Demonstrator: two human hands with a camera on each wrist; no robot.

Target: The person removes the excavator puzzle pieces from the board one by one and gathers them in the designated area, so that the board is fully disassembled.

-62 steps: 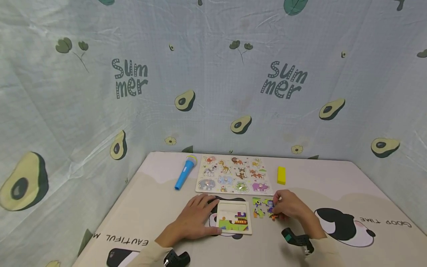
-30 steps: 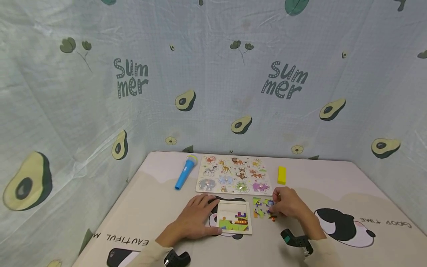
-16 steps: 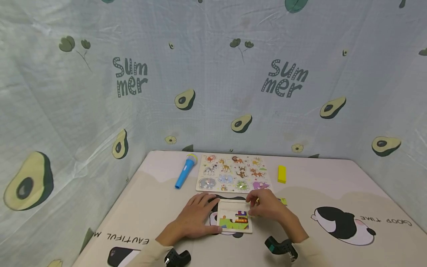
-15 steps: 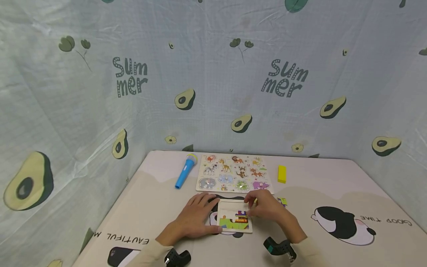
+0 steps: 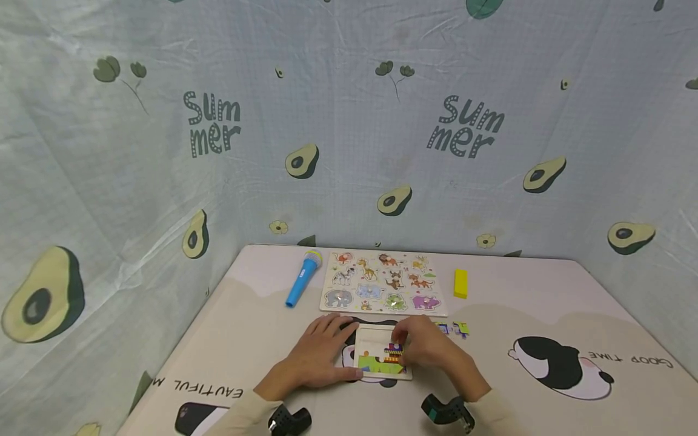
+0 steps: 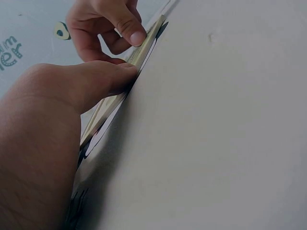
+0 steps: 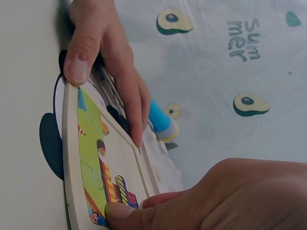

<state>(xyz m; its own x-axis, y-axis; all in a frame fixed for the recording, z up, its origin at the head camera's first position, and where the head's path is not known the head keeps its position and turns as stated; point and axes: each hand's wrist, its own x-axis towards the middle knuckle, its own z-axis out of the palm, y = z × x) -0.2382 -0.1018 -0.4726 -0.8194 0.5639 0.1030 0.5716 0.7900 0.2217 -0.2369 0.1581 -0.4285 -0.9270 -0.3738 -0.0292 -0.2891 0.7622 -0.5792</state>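
Note:
My left hand (image 5: 319, 357) lies spread at the left side of a small wooden puzzle tray (image 5: 376, 333). Its thumb touches the near edge and its straight index finger reaches the far edge. Green ground and train pieces (image 7: 96, 165) sit fitted along the tray's near side; the upper part is bare wood. Over the right side my right hand (image 5: 428, 345) has its thumb and index finger curled together on a small puzzle piece, mostly hidden by the fingers. In the right wrist view that thumb presses by the tray's near right corner. Loose puzzle pieces (image 5: 460, 329) lie beyond the right hand, partly hidden.
A larger animal peg board (image 5: 382, 284) lies behind the tray. Left of it is a blue toy microphone (image 5: 304, 278), and right of it a yellow block (image 5: 460, 284). Avocado-printed cloth hangs behind the table.
My right hand has left the loose pieces and moved left, carrying a pinched piece over the tray, then down toward its near right part. The left hand and tray have stayed put.

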